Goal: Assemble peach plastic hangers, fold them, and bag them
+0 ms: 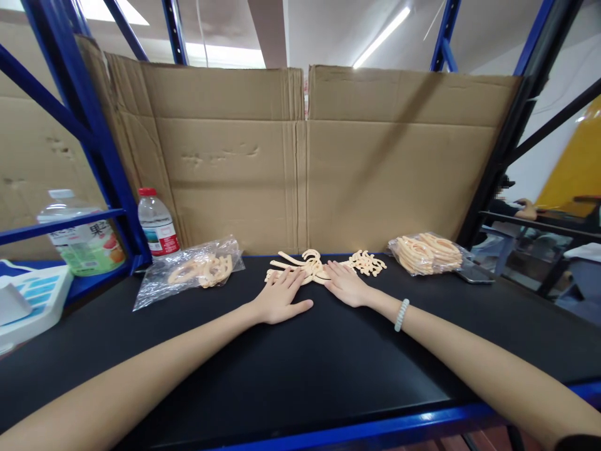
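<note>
Bags first: clear bag (190,270) at left w/ a few peach plastic pieces inside; fuller bag (427,254) at right, packed w/ same. Loose pieces (303,266) lie on black table (300,369) between them, smaller heap (367,262) just beside. Left hand (282,299) flat, fingers spread, tips touching loose pieces; right hand (345,285) same, nothing gripped. Water bottle (157,227) far left. Cardboard wall (305,156) close behind; near half of table bare to blue front edge.

Bare black tabletop (291,369) near edge, cardboard wall (300,163) behind, bags (192,270) and bottle (157,224) flanking
</note>
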Tool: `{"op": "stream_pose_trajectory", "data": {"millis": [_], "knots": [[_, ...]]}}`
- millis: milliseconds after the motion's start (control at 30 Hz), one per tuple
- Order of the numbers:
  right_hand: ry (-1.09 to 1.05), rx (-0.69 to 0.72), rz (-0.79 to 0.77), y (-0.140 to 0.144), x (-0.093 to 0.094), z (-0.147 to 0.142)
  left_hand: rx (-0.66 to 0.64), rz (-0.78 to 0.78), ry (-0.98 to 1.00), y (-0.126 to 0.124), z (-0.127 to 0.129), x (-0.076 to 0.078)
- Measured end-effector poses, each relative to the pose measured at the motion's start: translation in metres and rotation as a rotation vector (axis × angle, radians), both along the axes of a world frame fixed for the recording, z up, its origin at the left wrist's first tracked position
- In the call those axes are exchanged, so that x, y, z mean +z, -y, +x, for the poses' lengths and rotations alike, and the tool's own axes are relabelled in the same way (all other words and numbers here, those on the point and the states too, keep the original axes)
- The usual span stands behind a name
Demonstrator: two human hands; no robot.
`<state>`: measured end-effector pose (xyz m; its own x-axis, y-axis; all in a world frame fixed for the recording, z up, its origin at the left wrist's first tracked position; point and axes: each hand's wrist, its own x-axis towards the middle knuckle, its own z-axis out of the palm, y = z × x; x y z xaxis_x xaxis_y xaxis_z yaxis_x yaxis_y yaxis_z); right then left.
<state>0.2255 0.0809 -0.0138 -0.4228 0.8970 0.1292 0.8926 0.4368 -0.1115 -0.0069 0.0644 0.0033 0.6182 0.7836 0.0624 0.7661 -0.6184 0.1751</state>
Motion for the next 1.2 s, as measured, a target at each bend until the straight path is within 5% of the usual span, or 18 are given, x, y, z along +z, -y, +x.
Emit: {"op": "stream_pose_trajectory", "data": {"millis": [233, 467, 1200], "knots": [[-0.014, 0.005, 0.005, 0.005, 0.003, 0.002, 0.049, 0.024, 0.029, 0.005, 0.0, 0.002], [-0.043, 0.015, 0.016, 0.004, 0.001, 0.002, 0.109, 0.258, 0.029, -0.019, 0.001, 0.002], [-0.13, 0.173, 0.161, -0.005, -0.011, 0.012, 0.018, 0.25, -0.024, -0.029, -0.008, 0.005]]}}
